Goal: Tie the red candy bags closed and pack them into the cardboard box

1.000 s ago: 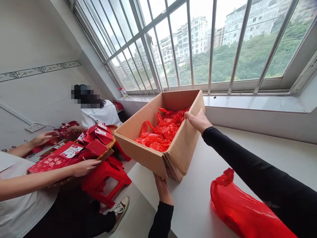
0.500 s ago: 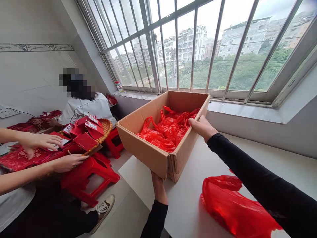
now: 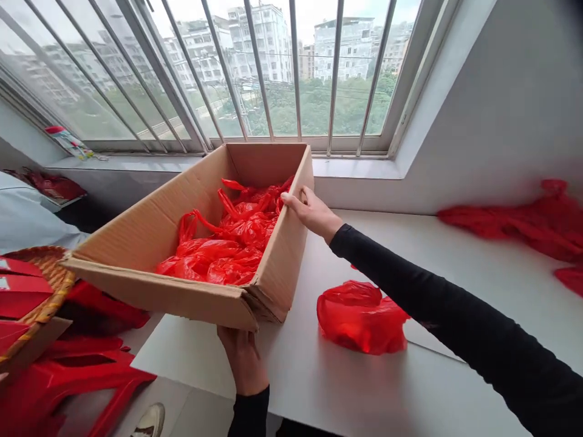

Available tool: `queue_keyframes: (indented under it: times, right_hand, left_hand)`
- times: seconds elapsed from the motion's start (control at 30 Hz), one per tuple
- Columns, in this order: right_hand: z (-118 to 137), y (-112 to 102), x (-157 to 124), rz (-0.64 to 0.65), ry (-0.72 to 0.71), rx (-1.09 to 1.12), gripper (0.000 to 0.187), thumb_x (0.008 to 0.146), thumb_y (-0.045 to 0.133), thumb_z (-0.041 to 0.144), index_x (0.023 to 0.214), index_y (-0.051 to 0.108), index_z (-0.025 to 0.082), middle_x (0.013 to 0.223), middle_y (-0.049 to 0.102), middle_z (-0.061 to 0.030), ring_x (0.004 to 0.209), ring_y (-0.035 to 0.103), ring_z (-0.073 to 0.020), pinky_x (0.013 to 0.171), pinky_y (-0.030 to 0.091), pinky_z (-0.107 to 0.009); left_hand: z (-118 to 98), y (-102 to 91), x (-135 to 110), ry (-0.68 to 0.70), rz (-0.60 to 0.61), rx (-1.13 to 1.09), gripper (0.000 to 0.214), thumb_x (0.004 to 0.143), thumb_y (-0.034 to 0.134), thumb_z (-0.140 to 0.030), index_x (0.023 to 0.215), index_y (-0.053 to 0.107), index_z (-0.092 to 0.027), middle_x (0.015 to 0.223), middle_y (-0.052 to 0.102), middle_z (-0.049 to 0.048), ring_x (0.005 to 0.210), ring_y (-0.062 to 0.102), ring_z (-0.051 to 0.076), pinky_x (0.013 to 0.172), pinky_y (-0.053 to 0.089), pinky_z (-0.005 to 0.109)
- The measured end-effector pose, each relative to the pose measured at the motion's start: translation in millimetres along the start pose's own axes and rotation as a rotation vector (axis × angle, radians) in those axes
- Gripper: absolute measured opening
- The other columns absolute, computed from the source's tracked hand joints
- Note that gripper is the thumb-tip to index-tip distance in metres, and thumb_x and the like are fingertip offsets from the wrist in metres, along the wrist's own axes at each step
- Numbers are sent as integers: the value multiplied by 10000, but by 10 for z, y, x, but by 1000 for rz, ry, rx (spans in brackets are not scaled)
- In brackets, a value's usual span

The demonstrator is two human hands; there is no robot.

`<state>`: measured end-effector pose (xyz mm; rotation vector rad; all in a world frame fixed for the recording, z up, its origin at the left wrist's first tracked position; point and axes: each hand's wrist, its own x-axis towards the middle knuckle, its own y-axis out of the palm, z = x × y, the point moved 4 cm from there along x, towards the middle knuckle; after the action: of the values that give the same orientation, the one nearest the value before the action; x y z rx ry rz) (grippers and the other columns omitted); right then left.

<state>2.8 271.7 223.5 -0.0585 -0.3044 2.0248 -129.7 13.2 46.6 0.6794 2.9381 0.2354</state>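
An open cardboard box [image 3: 150, 233] full of red plastic bags [image 3: 228, 240] is raised above the left end of a white table [image 3: 319, 376]. My left hand [image 3: 243, 358] grips it from underneath at the near corner. My right hand [image 3: 310, 209] is closed over the top edge of its right wall. Both my sleeves are black. A knotted red plastic bag [image 3: 362, 315] lies on the table just right of the box, under my right forearm.
More red bags [image 3: 523, 221] lie at the table's far right by the wall. A barred window [image 3: 255, 73] runs behind. At lower left are a wicker basket [image 3: 43, 282] with red boxes and a red plastic stool [image 3: 73, 376]. A person's pale sleeve [image 3: 22, 215] shows at left.
The view has swung right, so the people at left have mostly left the frame. The box stays in both my hands and now sits further left in view.
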Motion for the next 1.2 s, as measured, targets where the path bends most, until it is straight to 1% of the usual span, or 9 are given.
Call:
queue_keyframes:
  times: [0.13, 0.3, 0.4, 0.5, 0.7, 0.87, 1.0, 1.1, 1.2]
  right_hand:
    - [-295, -480, -521, 21, -22, 40, 443, 987, 487, 427, 1340, 528, 162, 1219, 672, -107, 1132, 624, -198, 1002, 489, -364]
    - [-549, -1084, -1416, -126, -43, -156, 182, 999, 541, 364, 970, 632, 209, 813, 640, 7, 753, 597, -138, 736, 491, -282]
    - [-581, -1068, -1769, 40, -206, -445, 135, 1012, 518, 294, 1035, 620, 208, 947, 668, -28, 858, 614, -168, 802, 488, -321]
    - [-682, -910, -1953, 259, -349, -805, 109, 998, 515, 211, 1025, 617, 185, 994, 662, -63, 932, 609, -218, 916, 469, -414]
    - [-704, -827, -2119, 216, -430, -1071, 188, 921, 513, 30, 831, 588, 177, 836, 603, -20, 766, 537, -166, 891, 452, -352]
    - [-499, -822, -2287, 246, -442, -1010, 252, 1027, 474, 234, 802, 578, 191, 780, 584, -2, 728, 517, -157, 964, 420, -378]
    - [-630, -725, -2313, 464, -162, -986, 423, 1080, 277, 288, 773, 556, 205, 644, 576, 8, 539, 473, -153, 685, 413, -357]
    - [-789, -699, -2254, 498, 78, -1088, 228, 993, 386, 149, 1037, 609, 154, 601, 581, -3, 475, 487, -171, 534, 299, -335]
    - [-821, -696, -2170, 460, 142, -1077, 602, 882, 521, 103, 1460, 356, 72, 755, 655, -34, 574, 569, -202, 514, 288, -327]
  left_hand:
    - [22, -37, -374, 80, -9, 82, 186, 846, 702, -311, 978, 589, -247, 921, 617, -47, 845, 602, 99, 652, 504, 165]
    - [-184, 468, -1024, 243, 464, 290, 169, 901, 649, -246, 1063, 695, -237, 1037, 670, 34, 996, 632, 174, 904, 498, 284]
    - [-505, 910, -1170, 654, 582, 404, 417, 899, 637, -141, 1295, 582, -258, 1251, 586, 72, 1191, 562, 210, 1040, 445, 350]
    - [-634, 1275, -1099, 785, 609, 533, 701, 848, 743, -207, 1467, 415, -187, 1384, 510, 148, 1281, 495, 265, 1088, 411, 413]
    - [-679, 1415, -938, 699, 684, 568, 52, 938, 641, -205, 967, 660, -243, 948, 608, 1, 900, 572, 145, 826, 451, 282]
    - [-782, 1179, -929, 495, 599, 524, 62, 938, 635, -279, 976, 672, -245, 938, 576, -1, 825, 549, 133, 766, 447, 266]
    - [-832, 1080, -1025, 291, 613, 456, 97, 903, 659, -279, 979, 716, -258, 872, 661, 0, 792, 628, 154, 690, 473, 258]
    - [-831, 1091, -1112, 149, 679, 447, 108, 889, 638, -305, 888, 722, -237, 811, 697, 8, 700, 648, 159, 571, 461, 240]
    - [-808, 1159, -1205, 129, 816, 483, 97, 847, 617, -309, 795, 634, -229, 717, 620, -19, 640, 592, 145, 601, 467, 244]
